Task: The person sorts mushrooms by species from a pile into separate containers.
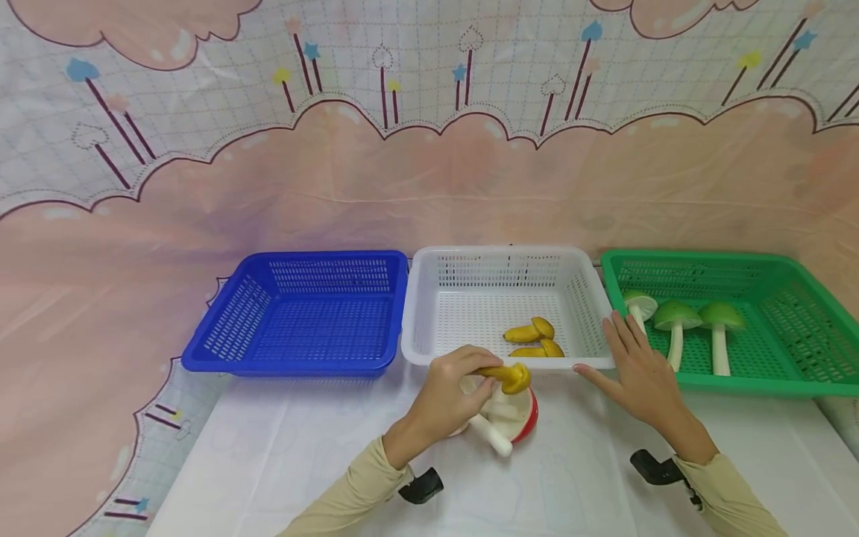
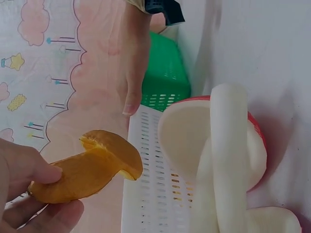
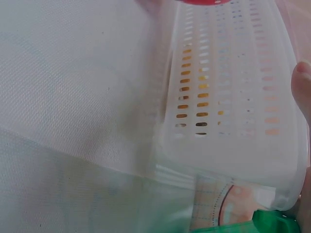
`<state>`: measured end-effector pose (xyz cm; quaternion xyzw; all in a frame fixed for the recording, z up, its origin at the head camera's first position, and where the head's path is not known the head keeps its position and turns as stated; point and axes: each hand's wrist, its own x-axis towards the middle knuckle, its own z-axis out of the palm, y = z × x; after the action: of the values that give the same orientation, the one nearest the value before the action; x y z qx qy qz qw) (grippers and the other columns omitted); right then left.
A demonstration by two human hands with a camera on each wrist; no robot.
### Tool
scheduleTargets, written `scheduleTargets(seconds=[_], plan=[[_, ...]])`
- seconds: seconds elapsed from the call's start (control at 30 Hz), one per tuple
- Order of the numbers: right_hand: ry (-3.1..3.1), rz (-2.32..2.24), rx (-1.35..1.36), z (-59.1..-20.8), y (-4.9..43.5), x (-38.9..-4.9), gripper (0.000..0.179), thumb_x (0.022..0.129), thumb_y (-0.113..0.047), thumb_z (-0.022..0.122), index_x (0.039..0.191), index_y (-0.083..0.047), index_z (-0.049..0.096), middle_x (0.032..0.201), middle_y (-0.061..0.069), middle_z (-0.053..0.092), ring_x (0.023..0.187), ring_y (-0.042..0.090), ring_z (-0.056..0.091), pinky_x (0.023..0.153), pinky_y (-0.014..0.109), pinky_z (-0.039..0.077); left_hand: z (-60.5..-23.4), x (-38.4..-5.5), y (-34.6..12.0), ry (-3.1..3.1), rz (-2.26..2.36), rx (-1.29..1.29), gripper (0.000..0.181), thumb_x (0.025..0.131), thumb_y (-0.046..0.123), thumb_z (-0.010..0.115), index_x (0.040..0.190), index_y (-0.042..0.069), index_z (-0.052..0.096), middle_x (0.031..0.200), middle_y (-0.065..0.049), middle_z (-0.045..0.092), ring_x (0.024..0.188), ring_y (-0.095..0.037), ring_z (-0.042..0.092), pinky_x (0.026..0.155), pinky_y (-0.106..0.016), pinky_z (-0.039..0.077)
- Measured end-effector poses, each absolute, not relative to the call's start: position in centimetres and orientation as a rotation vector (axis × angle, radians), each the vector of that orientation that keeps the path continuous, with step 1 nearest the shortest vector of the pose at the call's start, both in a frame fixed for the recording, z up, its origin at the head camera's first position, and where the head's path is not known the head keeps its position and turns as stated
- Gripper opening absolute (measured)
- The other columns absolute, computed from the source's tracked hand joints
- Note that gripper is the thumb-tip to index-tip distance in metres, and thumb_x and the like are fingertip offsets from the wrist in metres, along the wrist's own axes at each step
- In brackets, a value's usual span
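Note:
My left hand pinches a yellow toy mushroom by its stem, thumb on one side and fingers on the other. Its cap points right, close to the front rim of the white basket. Two more yellow mushrooms lie inside that basket. Below the left hand, red-capped mushrooms with thick white stems lie on the table, partly hidden by the hand. My right hand has its fingers extended at the white basket's front right corner, overlapping the edge of the green basket, and holds nothing.
Three green-capped mushrooms lie in the green basket at the right. A blue basket stands left of the white one. All three baskets line the back of the white-covered table, before a patterned cloth backdrop.

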<state>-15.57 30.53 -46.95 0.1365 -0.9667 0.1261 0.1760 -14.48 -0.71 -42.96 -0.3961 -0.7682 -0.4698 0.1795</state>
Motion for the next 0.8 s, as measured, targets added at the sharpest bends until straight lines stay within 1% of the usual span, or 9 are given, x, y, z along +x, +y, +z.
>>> scheduleTargets(seconds=[0.2,0.3,0.43,0.53,0.67,0.8], plan=[[-2.745,0.354,0.375,-47.0,30.5,-15.6,0.094,0.084,-0.057,0.059,0.145,0.006,0.028,0.152,0.024,0.023,0.140,0.039,0.016,0.076,0.058,0.046,-42.7,-14.8,-0.5,-2.159,-1.481,-1.047,0.023,0.076,-0.012,0.068,0.096,-0.002,0.070,0.096,-0.009,0.067,0.087,-0.017,0.065,0.074,-0.022,0.054],[-2.747,0.353,0.377,-46.9,30.5,-15.6,0.093,0.084,-0.057,0.059,0.145,0.006,0.028,0.151,0.024,0.023,0.140,0.040,0.017,0.076,0.059,0.046,-42.2,-14.7,-0.4,-2.151,-1.525,-1.001,0.023,0.074,-0.015,0.067,0.095,-0.004,0.070,0.094,-0.014,0.068,0.084,-0.024,0.065,0.071,-0.027,0.056],[-2.753,0.356,0.381,-46.8,30.5,-15.6,0.093,0.084,-0.057,0.059,0.145,0.006,0.028,0.151,0.024,0.023,0.140,0.040,0.017,0.076,0.059,0.046,-40.6,-14.0,-0.3,-2.131,-1.572,-0.955,0.022,0.074,-0.019,0.065,0.094,-0.010,0.068,0.092,-0.022,0.067,0.081,-0.033,0.064,0.067,-0.035,0.057],[-2.753,0.351,0.377,-46.9,30.5,-15.6,0.093,0.084,-0.058,0.059,0.145,0.006,0.028,0.152,0.024,0.023,0.140,0.039,0.016,0.076,0.060,0.045,-39.6,-13.6,-0.3,-2.129,-1.599,-0.921,0.021,0.074,-0.019,0.064,0.094,-0.012,0.066,0.092,-0.024,0.066,0.081,-0.036,0.063,0.067,-0.035,0.057],[-2.748,0.340,0.375,-46.9,30.5,-15.6,0.094,0.084,-0.058,0.059,0.145,0.006,0.028,0.151,0.024,0.023,0.140,0.039,0.017,0.075,0.059,0.046,-39.3,-13.8,-0.2,-2.132,-1.633,-0.865,0.021,0.075,-0.018,0.063,0.095,-0.011,0.067,0.092,-0.024,0.066,0.082,-0.035,0.063,0.067,-0.032,0.057],[-2.753,0.344,0.375,-46.9,30.6,-15.6,0.093,0.084,-0.058,0.059,0.145,0.006,0.028,0.152,0.023,0.023,0.140,0.040,0.017,0.074,0.058,0.046,-39.4,-14.2,-0.2,-2.127,-1.647,-0.818,0.022,0.076,-0.017,0.065,0.096,-0.010,0.068,0.092,-0.023,0.066,0.084,-0.034,0.064,0.065,-0.031,0.057]])
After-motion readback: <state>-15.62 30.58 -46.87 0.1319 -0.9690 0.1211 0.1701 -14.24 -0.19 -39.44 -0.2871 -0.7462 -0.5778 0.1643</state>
